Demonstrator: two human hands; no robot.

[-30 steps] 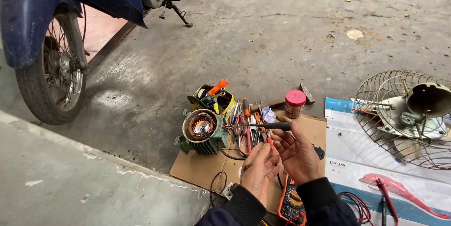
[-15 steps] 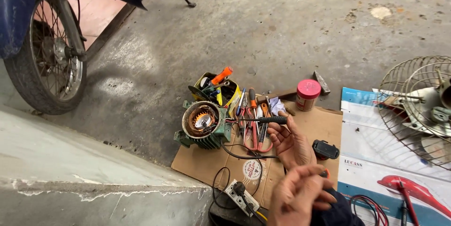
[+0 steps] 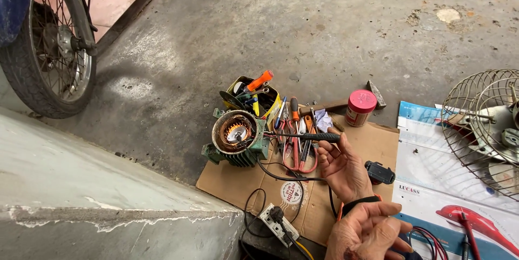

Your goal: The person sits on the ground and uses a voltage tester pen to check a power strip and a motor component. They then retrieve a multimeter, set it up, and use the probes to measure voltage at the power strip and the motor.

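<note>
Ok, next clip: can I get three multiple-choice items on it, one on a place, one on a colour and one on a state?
1. Where does the red-lidded jar stand?
A. beside the motorbike wheel
B. at the far edge of the cardboard
C. inside the fan cage

2. What colour is the motor housing?
A. green
B. yellow
C. white

3. How is the black-handled tool placed?
A. stuck upright in the tin
B. lying alone on the concrete
C. handle at a hand's fingers, tip at the motor

Answers:
1 B: the red-lidded jar is at the far edge of the cardboard.
2 A: the ribbed body of the motor is green.
3 C: the right hand has its fingers on the handle of the black-handled tool, whose shaft reaches the motor's open end.
</note>
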